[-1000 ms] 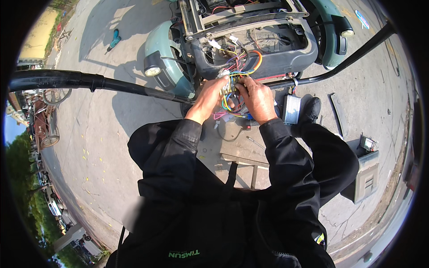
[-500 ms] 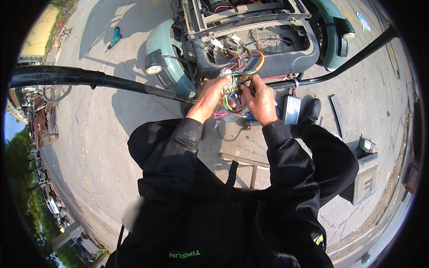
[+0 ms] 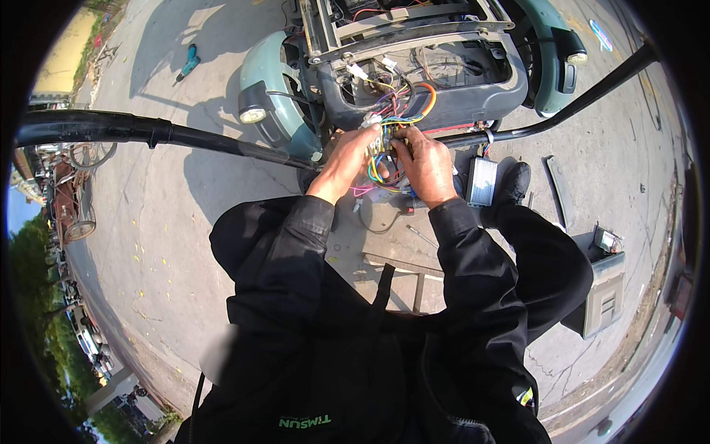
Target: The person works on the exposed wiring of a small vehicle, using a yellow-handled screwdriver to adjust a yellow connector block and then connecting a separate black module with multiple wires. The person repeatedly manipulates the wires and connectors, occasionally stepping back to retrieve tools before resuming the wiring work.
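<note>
A bundle of coloured wires [image 3: 380,169] with small connectors hangs between my hands, in front of the dark body of a vehicle. My left hand [image 3: 345,166] is closed round the bundle's left side, its thumb by a pale, marked connector piece [image 3: 376,142]. From the right, my right hand [image 3: 429,169] pinches at the wires with thumb and index finger; the exact piece between the fingertips is hidden. An orange cable loop [image 3: 431,98] arches above the hands. White plugs [image 3: 358,71] on loose wires rest over the opening in the dark body.
Black bars [image 3: 214,145] run out on both sides. A silver finned box [image 3: 482,182] lies beside my right shoe [image 3: 513,182]. A screwdriver [image 3: 423,237] lies below my hands, near a wooden board [image 3: 403,263]. A teal power tool [image 3: 189,63] lies far left; a grey case [image 3: 605,296] stands right.
My right hand has shifted slightly left, its fingertips closer to my left thumb at the wires. My left hand stays nearly in place on the bundle.
</note>
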The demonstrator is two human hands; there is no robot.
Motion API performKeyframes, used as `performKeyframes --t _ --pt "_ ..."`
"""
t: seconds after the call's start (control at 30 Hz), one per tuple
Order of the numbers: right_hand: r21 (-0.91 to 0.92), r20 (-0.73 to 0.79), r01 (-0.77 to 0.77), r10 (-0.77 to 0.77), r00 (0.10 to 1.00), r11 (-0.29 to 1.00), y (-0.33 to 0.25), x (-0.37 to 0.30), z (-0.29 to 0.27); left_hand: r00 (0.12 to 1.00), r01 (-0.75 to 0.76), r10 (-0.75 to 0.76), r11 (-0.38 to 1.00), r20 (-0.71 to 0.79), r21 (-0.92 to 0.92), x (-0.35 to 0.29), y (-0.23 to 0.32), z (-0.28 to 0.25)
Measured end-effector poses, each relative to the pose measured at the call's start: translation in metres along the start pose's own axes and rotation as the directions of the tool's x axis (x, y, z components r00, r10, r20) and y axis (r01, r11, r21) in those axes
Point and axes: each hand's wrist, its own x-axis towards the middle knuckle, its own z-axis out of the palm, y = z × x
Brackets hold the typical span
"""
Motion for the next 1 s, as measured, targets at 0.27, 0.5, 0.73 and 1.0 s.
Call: performKeyframes --t 0.27,0.5,0.73,1.0 --pt "0.069 -0.006 -0.093 0.094 0.996 0.993 -0.0019 0.0007 0.0017 1.000 -0.005 0.005 1.000 -0.003 -0.006 -0.0014 0.0004 -0.0001" --pt "0.104 0.037 -0.179 0.176 0.984 0.978 0.0007 -0.0012 0.0019 1.000 -0.004 0.004 1.000 -0.004 -0.014 -0.0022 0.0015 0.0018" --pt "0.190 0.085 -0.330 0.319 0.944 0.925 -0.0009 -0.0012 0.0021 1.000 -0.002 0.002 1.000 0.004 -0.016 -0.0011 0.0009 0.0007" --pt "0.191 0.087 -0.296 0.284 0.955 0.936 -0.0031 -0.0018 0.0008 1.000 -0.004 0.005 1.000 0.002 -0.018 -0.0010 0.0016 0.0009"
